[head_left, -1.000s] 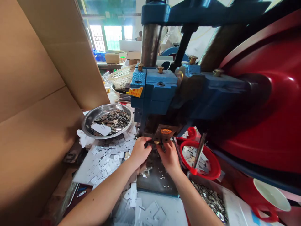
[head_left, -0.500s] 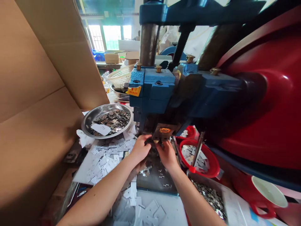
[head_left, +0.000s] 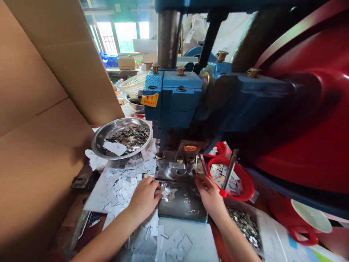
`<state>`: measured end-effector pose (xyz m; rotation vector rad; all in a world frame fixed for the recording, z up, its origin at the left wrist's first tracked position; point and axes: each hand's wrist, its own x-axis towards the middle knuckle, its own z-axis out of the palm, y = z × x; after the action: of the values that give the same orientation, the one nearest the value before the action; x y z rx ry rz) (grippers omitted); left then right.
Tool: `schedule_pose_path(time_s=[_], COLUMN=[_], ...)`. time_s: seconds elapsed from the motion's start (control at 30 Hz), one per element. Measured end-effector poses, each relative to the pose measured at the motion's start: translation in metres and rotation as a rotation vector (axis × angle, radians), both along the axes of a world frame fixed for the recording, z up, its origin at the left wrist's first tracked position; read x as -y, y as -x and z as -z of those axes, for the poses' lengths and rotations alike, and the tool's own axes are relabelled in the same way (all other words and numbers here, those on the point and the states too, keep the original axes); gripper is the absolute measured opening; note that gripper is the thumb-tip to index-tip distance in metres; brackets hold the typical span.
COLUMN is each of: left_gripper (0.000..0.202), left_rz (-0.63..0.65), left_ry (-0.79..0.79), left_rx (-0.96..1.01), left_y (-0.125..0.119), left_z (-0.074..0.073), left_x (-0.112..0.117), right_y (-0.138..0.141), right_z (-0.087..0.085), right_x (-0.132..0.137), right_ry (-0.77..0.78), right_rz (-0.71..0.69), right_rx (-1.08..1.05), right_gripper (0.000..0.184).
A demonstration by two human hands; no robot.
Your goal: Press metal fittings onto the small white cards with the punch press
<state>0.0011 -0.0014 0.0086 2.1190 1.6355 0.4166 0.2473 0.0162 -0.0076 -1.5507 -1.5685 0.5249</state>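
Note:
My left hand (head_left: 145, 199) rests at the left edge of the press's steel base plate (head_left: 185, 209), its fingers pinched on a small metal piece (head_left: 163, 189) beside a little heap of similar pieces (head_left: 171, 194). At the plate's right edge my right hand (head_left: 210, 194) has its fingers curled; I cannot make out anything in them. A flat metal blank (head_left: 177, 165) lies on the die under the blue press head (head_left: 174, 100), clear of both hands.
A steel bowl (head_left: 101, 135) of dark metal parts sits at left. Loose white blanks (head_left: 122, 183) cover the bench. A red bowl (head_left: 247, 183) with blanks and a metal lever (head_left: 229, 171) stands right, by a red flywheel cover (head_left: 313, 120). Cardboard (head_left: 40, 120) walls the left.
Both hands have drawn back from the die under the press head to the front of the base plate. A blank now lies uncovered on the die.

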Motion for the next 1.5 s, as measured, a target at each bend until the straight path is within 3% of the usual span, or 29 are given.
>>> schedule_pose_path(time_s=[0.3,0.43,0.87,1.0,1.13,1.3,1.5], left_gripper=[0.011,0.012,0.009,0.016,0.018,0.019,0.019], left_rz=[-0.094,-0.073,0.0,0.016,-0.01,-0.013,-0.07], left_ry=[-0.06,-0.065,-0.036,-0.019,0.024,-0.008,-0.026], left_rx=[-0.136,-0.106,0.223,0.321,0.347,0.407,0.439], left_y=[-0.004,-0.007,-0.008,-0.006,-0.007,-0.007,-0.002], left_z=[-0.004,-0.002,-0.002,-0.004,-0.008,-0.018,-0.026], left_x=[-0.002,-0.002,-0.004,-0.005,-0.007,-0.009,-0.017], right_y=[0.002,0.006,0.002,0.006,0.022,0.044,0.039], right_z=[0.009,0.012,0.017,0.007,-0.013,-0.023,-0.028], right_x=[0.003,0.006,0.004,-0.002,-0.022,-0.046,-0.04], right_ry=[-0.141,-0.171,-0.218,-0.247,-0.31,-0.304,-0.305], right_rz=[-0.115,-0.141,-0.107,-0.042,-0.086,-0.077,-0.166], right_rx=[0.389,0.55,0.49,0.382,0.342,0.471,0.628], right_gripper=[0.026,0.026,0.02,0.016,0.014,0.018,0.022])
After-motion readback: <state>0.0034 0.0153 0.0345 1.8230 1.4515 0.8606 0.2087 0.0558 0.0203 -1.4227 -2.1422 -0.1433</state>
